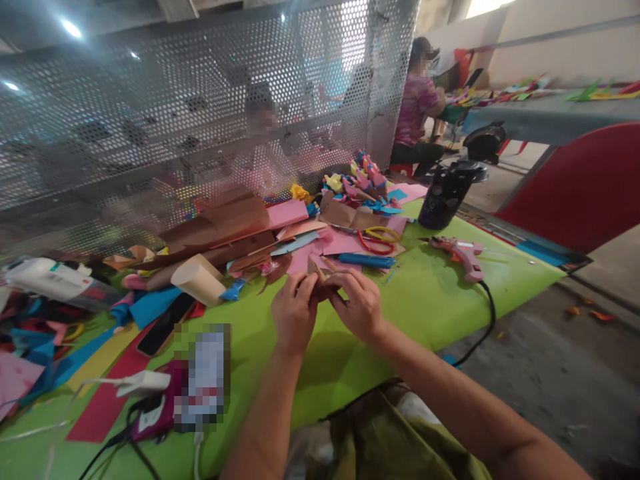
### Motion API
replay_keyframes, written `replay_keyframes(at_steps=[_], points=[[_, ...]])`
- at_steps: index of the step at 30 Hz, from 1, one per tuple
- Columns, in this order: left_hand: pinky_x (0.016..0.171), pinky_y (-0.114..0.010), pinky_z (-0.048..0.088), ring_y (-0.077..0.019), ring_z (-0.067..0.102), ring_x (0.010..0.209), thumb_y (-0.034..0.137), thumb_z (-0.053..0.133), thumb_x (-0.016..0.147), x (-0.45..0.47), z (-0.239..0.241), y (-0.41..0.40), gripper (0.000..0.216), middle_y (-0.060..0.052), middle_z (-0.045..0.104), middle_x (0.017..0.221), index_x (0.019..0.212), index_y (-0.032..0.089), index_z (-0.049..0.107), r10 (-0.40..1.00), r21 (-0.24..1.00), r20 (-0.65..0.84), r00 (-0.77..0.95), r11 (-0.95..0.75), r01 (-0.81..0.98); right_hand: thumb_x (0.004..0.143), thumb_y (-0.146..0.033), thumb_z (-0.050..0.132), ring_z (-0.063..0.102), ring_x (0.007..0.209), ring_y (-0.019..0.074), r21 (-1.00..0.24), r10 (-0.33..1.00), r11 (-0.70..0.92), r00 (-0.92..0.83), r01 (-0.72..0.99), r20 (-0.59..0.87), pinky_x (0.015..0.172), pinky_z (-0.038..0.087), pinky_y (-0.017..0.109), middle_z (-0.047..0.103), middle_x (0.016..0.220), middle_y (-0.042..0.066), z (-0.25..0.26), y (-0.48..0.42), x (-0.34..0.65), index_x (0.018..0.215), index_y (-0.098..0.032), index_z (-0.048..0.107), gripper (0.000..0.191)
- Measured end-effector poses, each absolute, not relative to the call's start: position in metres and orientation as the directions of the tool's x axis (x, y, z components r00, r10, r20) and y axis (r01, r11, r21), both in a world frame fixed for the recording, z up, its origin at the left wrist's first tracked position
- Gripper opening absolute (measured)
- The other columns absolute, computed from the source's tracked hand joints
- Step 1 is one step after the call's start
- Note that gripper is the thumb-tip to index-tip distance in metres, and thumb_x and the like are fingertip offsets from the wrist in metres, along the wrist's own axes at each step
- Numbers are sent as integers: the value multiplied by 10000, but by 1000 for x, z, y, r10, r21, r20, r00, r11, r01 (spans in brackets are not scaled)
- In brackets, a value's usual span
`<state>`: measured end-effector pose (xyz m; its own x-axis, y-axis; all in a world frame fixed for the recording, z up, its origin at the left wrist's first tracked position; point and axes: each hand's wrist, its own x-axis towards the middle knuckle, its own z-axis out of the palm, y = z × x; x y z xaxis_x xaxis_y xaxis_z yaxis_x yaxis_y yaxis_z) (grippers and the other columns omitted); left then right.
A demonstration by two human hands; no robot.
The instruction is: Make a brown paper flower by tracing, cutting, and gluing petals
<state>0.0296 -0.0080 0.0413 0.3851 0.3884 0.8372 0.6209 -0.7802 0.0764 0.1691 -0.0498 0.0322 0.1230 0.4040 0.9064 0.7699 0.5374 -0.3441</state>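
Both of my hands meet above the middle of the green table, fingers closed. My left hand and my right hand pinch a small folded piece of brown paper between them. Its lower part is hidden by my fingers. Just beyond my hands lie a blue-handled tool and red- and yellow-handled scissors on pink sheets. A pink glue gun with a black cord rests to the right, apart from my right hand.
A dark tumbler stands at the back right. Brown paper and finished-looking colourful paper pieces line the perforated metal screen. A cardboard tube, dark phone and power strip lie left. Another person sits beyond.
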Motion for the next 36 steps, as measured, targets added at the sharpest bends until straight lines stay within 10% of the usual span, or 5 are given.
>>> replay_keyframes(at_steps=[36], points=[[759, -289, 504, -181, 656, 855, 164, 623, 876, 37, 48, -16, 197, -84, 693, 957, 1072, 184, 625, 477, 249, 832, 284, -778, 577, 970, -185, 566, 671, 803, 171, -276, 406, 453, 80, 847, 910, 713, 487, 296, 712, 865, 56, 29, -47, 175, 955, -228, 734, 174]])
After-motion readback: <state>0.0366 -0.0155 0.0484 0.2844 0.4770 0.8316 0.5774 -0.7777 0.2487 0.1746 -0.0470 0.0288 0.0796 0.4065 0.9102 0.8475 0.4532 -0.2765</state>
